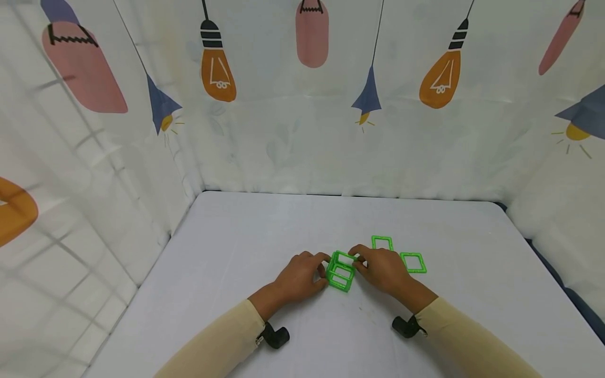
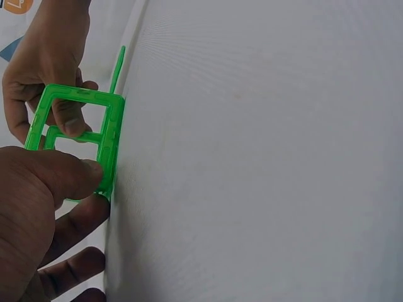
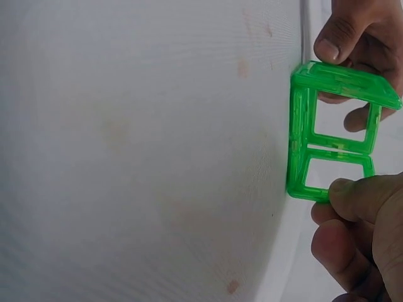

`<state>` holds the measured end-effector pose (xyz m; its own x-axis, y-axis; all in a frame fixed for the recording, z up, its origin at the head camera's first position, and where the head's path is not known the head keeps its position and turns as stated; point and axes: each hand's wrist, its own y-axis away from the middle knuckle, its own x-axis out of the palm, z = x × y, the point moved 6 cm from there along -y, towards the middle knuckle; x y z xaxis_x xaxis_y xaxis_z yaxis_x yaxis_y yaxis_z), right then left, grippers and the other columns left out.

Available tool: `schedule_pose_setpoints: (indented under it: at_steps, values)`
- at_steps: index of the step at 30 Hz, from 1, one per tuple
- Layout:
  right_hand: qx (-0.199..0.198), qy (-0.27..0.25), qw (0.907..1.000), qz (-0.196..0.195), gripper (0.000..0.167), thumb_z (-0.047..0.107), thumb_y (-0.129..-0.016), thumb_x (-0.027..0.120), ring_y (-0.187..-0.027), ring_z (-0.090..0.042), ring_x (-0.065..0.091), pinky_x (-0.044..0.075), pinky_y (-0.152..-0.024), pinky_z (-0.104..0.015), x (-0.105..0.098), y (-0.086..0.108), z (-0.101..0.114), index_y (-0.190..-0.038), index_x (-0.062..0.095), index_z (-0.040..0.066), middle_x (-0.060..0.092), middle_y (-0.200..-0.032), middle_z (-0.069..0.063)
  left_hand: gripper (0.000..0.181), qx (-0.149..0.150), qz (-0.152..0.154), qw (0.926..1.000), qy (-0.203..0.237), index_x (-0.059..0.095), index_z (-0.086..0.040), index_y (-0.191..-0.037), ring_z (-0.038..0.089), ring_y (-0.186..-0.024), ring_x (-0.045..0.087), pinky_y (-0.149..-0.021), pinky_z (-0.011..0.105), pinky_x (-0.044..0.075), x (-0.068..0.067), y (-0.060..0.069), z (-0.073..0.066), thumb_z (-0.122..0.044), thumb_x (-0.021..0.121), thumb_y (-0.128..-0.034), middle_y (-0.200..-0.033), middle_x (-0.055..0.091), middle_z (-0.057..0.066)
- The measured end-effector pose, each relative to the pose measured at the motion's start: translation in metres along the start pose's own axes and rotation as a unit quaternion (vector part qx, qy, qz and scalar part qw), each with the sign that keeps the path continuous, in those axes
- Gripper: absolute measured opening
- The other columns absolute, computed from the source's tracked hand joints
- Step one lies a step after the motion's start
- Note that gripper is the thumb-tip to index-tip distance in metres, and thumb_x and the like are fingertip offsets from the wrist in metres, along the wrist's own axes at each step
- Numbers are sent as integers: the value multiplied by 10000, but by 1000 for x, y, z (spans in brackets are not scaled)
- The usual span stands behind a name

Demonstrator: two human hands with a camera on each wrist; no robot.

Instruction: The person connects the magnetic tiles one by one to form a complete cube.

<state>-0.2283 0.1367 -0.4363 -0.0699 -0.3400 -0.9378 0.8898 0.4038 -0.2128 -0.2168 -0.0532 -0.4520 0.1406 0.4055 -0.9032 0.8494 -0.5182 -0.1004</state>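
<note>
Several green square magnetic tiles, hollow in the middle, are joined into a box-like frame [image 1: 338,287] on the white table, some sides standing upright. My left hand [image 1: 300,275] pinches this frame at its left side; in the left wrist view the thumb [image 2: 75,179] lies on the green frame [image 2: 82,94] with a finger below. From the right, my right hand [image 1: 383,268] pinches one edge. Its thumb [image 3: 359,198] presses on a tile of the green frame [image 3: 340,78] in the right wrist view. The other fingers are bent.
Two loose green square tiles lie flat beyond my right hand: a far tile [image 1: 382,238], partly covered by the hand, and a right-hand tile [image 1: 413,271]. White cloth walls [image 1: 293,157] with printed lamps enclose the table [image 1: 246,226] at back and sides.
</note>
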Motion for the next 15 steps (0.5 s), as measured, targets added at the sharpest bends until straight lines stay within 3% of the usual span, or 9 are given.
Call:
schedule_pose_setpoints:
  at_steps: [9,15]
  values:
    - [61,31,10000,38,309,229,-905,809,-563,-25,499,373,-445,-227,0,1,1,-1185,682,257,767,-938,46,424,23,-24,10000,-87,627,-143,-1315,126,-992,594,-908,359,493,0,0,0,-232,768,-924,-934,674,-137]
    - [392,-73,9990,213,395,245,-909,803,-624,-49,566,385,-450,-239,1,2,-1,-1273,651,220,769,-995,48,422,-16,12,10000,-44,633,-140,-1315,129,-1010,594,-923,366,492,0,0,0,-238,764,-926,-934,673,-139]
